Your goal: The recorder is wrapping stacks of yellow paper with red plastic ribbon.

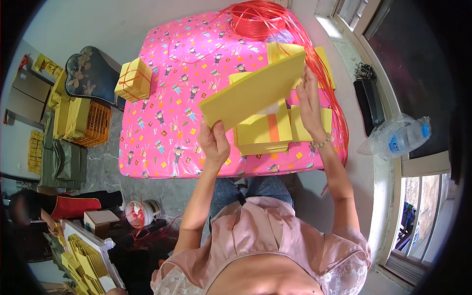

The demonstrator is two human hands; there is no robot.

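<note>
A stack of yellow paper (253, 91) is held up at a slant between my two hands, above the table. My left hand (215, 143) grips its near left corner, with the thumb on the edge. My right hand (309, 104), a beaded bracelet at its wrist, presses against the right end with its fingers stretched along the edge. Below lie more yellow paper stacks; one stack (258, 133) has an orange strip across its top, and another stack (322, 123) lies to its right. Further yellow sheets (282, 50) are partly hidden behind the held stack.
The pink patterned table cover (172, 118) carries a tied yellow bundle (133, 79) at left and a coil of red plastic string (258, 22) at the back. A dark chair (91, 73), an orange crate (100, 123) and a white bucket (142, 212) stand left. Another person (73, 205) is at lower left.
</note>
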